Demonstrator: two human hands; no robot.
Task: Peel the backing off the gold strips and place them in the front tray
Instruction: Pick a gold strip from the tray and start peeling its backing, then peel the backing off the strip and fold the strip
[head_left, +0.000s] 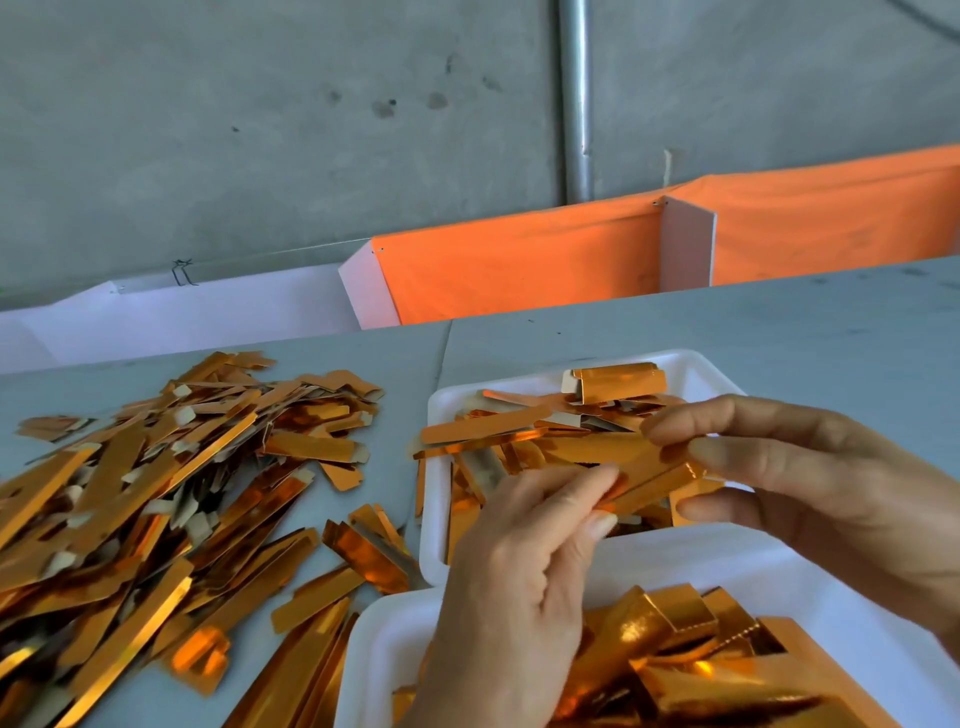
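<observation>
Gold strip (641, 470): held above the far tray, pinched at both ends. Left hand (519, 582): fingers curled, thumb and fingertips clamped on the strip's near-left end. Right hand (810, 483): thumb and forefinger clamped on the strip's right end, remaining fingers loosely bent below it.

Far tray (441, 519): white, on the tabletop (779, 332), holding a loose heap of gold strips, one folded piece against its back wall.

Near tray (384, 639): white, closest to the person, just in front of the far tray, holding wider crumpled gold pieces (701, 670).

Strip pile (156, 478): large loose heap of gold strips with pale tab ends, spread over the tabletop's left side, beside both trays.

Background: orange cloth panel (519, 260), white dividers, grey concrete wall, metal pipe (576, 98).
</observation>
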